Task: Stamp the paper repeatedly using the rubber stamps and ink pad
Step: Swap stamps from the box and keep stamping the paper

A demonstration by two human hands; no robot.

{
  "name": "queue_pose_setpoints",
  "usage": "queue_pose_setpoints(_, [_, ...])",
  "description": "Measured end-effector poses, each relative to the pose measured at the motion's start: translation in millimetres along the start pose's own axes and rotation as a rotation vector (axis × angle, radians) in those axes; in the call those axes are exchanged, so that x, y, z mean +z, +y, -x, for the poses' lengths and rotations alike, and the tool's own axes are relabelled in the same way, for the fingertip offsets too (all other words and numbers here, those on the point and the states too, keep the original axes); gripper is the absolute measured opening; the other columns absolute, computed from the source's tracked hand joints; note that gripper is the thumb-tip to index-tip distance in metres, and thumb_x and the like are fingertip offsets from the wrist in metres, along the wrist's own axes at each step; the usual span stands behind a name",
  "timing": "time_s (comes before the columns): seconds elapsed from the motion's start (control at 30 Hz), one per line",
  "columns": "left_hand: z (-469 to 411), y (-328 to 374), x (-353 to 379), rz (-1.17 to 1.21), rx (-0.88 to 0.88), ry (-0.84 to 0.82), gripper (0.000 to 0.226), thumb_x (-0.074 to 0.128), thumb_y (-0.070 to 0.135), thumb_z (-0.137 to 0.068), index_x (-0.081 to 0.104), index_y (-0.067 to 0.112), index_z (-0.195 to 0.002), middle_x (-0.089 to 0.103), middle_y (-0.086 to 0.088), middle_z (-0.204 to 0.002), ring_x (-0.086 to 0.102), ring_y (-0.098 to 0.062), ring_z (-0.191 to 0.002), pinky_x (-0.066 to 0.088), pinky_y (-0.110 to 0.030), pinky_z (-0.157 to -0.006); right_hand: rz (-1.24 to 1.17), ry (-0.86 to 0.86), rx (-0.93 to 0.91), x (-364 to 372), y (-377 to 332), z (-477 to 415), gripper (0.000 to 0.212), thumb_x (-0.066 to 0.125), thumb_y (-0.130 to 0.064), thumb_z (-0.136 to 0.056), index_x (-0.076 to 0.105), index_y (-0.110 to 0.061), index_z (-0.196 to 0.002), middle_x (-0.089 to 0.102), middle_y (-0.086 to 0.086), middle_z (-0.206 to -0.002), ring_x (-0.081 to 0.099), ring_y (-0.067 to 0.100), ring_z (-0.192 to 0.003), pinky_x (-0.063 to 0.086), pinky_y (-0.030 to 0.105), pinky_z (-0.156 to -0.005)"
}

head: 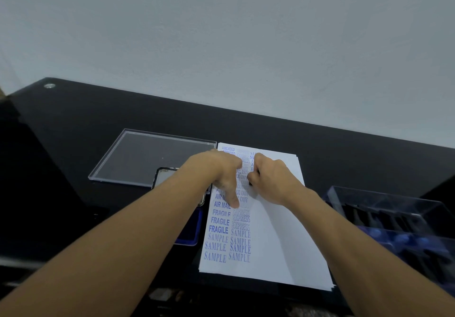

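A white sheet of paper (273, 223) lies on the black desk, its left half covered in columns of blue stamped words such as SAMPLE, FRAGILE and EXPRESS. My right hand (270, 176) grips a small dark rubber stamp (251, 181) and holds it down on the paper near the top of the third column. My left hand (221, 171) rests flat on the sheet just left of it, its thumb stretched down over the print. The blue ink pad (190, 230) sits left of the paper, mostly hidden under my left forearm.
A clear plastic lid (138, 156) lies at the back left. A phone (165, 176) rests in front of it, partly under my arm. A clear box of stamps (394, 220) with blue tops stands on the right. A grey wall rises behind the black desk (98, 110).
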State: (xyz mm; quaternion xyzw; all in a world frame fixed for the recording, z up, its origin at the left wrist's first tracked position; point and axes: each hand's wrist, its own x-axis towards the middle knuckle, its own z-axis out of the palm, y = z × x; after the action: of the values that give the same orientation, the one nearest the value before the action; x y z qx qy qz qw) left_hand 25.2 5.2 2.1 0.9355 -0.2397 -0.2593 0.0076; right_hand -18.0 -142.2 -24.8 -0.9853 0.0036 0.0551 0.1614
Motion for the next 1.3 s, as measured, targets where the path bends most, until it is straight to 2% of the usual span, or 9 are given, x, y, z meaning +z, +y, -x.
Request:
queue_pose_setpoints(0.2, [-1.2, -0.2, 0.3, -0.004, 0.009, 0.003, 0.103, 0.087, 0.053, -0.067, 0.035, 0.025, -0.151, 0.046, 0.001, -0.150, 0.043, -0.027, -0.136, 0.045, -0.046, -0.107, -0.037, 0.021, 0.022, 5.0, 2.3, 2.1, 0.012, 0.044, -0.024, -0.097, 0.046, -0.015, -0.103, 0.062, 0.011, -0.088, 0.057, 0.025, -0.075, 0.051, 0.042, -0.067])
queue_pose_setpoints(0.33, [-2.3, -0.8, 0.2, -0.001, 0.011, 0.000, 0.104, 0.088, 0.052, -0.066, 0.035, 0.025, -0.151, 0.047, 0.002, -0.150, 0.045, -0.026, -0.135, 0.045, -0.047, -0.106, -0.044, 0.030, 0.023, 7.4, 2.7, 5.5, 0.008, 0.042, -0.022, -0.098, 0.043, -0.014, -0.100, 0.057, 0.009, -0.084, 0.053, 0.023, -0.071, 0.045, 0.039, -0.063])
queue_pose_setpoints(0.53, [-5.7, -1.4, 0.0, -0.006, 0.013, -0.010, 0.104, 0.089, 0.053, -0.065, 0.036, 0.024, -0.150, 0.048, 0.002, -0.148, 0.047, -0.026, -0.133, 0.046, -0.047, -0.105, -0.040, 0.026, 0.031, 7.2, 4.3, -0.9, 0.011, 0.044, -0.023, -0.097, 0.043, -0.013, -0.097, 0.060, 0.012, -0.084, 0.053, 0.025, -0.072, 0.045, 0.041, -0.062])
queue_pose_setpoints(0.7, [-7.4, -1.2, 0.4, -0.007, 0.013, -0.008, 0.104, 0.089, 0.052, -0.065, 0.036, 0.024, -0.150, 0.048, 0.002, -0.148, 0.048, -0.027, -0.132, 0.047, -0.047, -0.105, -0.041, 0.020, 0.029, 5.6, 3.7, -4.7, 0.012, 0.045, -0.027, -0.096, 0.046, -0.015, -0.099, 0.063, 0.010, -0.089, 0.057, 0.024, -0.075, 0.052, 0.043, -0.066])
queue_pose_setpoints(1.07, [-8.4, -1.5, 0.5, -0.026, 0.010, -0.007, 0.104, 0.089, 0.054, -0.063, 0.037, 0.025, -0.149, 0.049, 0.003, -0.147, 0.048, -0.025, -0.132, 0.047, -0.047, -0.104, -0.041, 0.031, 0.029, 6.6, 1.7, 2.9, 0.010, 0.046, -0.023, -0.098, 0.041, -0.015, -0.097, 0.056, 0.009, -0.082, 0.049, 0.020, -0.067, 0.041, 0.035, -0.057])
queue_pose_setpoints(1.3, [-6.2, -0.4, -0.5, -0.025, 0.010, -0.012, 0.103, 0.089, 0.052, -0.065, 0.037, 0.024, -0.149, 0.048, 0.002, -0.147, 0.048, -0.025, -0.132, 0.047, -0.047, -0.104, -0.043, 0.027, 0.041, 4.3, 0.6, 0.4, 0.012, 0.047, -0.024, -0.097, 0.045, -0.013, -0.101, 0.059, 0.011, -0.088, 0.053, 0.023, -0.072, 0.047, 0.038, -0.064])
